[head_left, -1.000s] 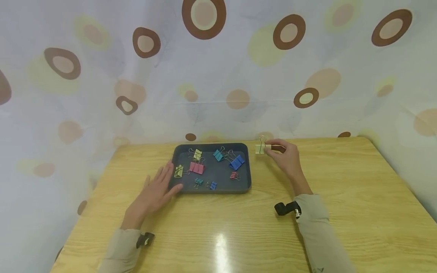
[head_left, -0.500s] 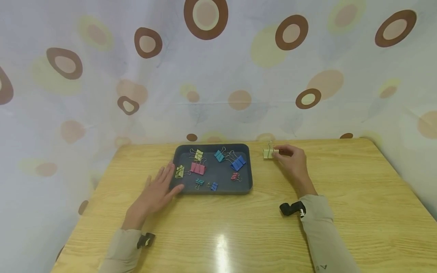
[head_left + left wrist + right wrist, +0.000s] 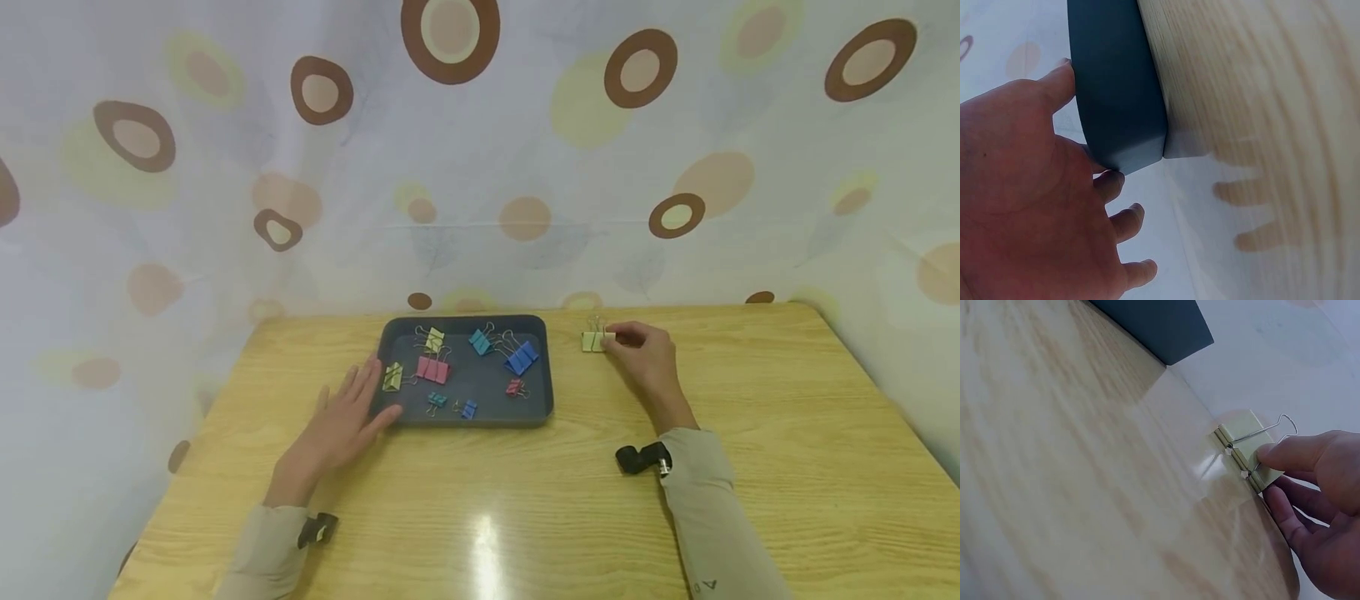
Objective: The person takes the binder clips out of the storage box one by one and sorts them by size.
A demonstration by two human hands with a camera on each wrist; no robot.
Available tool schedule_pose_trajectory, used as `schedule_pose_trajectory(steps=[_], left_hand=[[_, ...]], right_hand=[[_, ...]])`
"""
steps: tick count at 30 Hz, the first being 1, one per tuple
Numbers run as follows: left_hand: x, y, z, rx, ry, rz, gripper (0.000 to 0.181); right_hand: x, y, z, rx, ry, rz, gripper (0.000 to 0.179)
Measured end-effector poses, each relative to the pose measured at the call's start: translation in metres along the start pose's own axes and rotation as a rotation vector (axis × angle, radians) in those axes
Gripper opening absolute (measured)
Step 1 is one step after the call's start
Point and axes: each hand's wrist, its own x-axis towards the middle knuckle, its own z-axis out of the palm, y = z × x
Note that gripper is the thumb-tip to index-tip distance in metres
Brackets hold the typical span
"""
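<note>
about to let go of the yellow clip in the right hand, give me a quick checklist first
1. Yellow clip outside the tray: ok, to its right.
2. Spine facing the table: ok, seen from the right wrist.
3. Spine fully touching the table: cannot tell.
4. Right hand free of the clip: not ok, thumb and fingers pinch it.
5. Left hand at the tray: ok, against its left end.

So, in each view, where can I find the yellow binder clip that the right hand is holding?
Head: the clip is right of centre, pinched by the right hand.
Left wrist: it is not in this picture.
Right wrist: it is right of centre, mid-height.
Shared landmark: the dark tray, visible in all three.
</note>
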Motion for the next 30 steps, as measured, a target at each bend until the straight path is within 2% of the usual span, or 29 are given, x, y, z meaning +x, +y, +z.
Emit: schedule_pose_trajectory(steps=[6,11,13,16,20,24,30], left_hand=[[0.001,0.001,-0.002,0.035,-0.004,-0.003,0.084],[0.001,0.001,-0.002,0.037,-0.011,-0.013,0.085],[0.002,-0.002,0.001,0.025,-0.005,0.001,0.085],[0.003,-0.005,0.003,0.022,-0.009,0.004,0.087],[0.002,-0.003,0.002,0.022,-0.016,-0.008,0.087],[0.001,0.000,-0.001,0.027,-0.023,-0.021,0.085],[0.000,0.001,-0.003,0.043,-0.027,-0.027,0.084]], right_hand=[[0.000,0.001,-0.001,-0.024,-0.051,-0.048,0.030],[0.001,0.002,0.000,-0.024,-0.071,-0.057,0.032],[0.001,0.002,0.000,-0.017,-0.077,-0.047,0.033],[0.000,-0.001,-0.002,0.043,-0.094,0.015,0.037],[-0.001,-0.008,-0.009,0.108,-0.062,0.039,0.040],[-0.001,-0.016,-0.016,0.077,-0.030,-0.044,0.039],[0.000,-0.030,-0.014,0.082,-0.046,-0.131,0.038]])
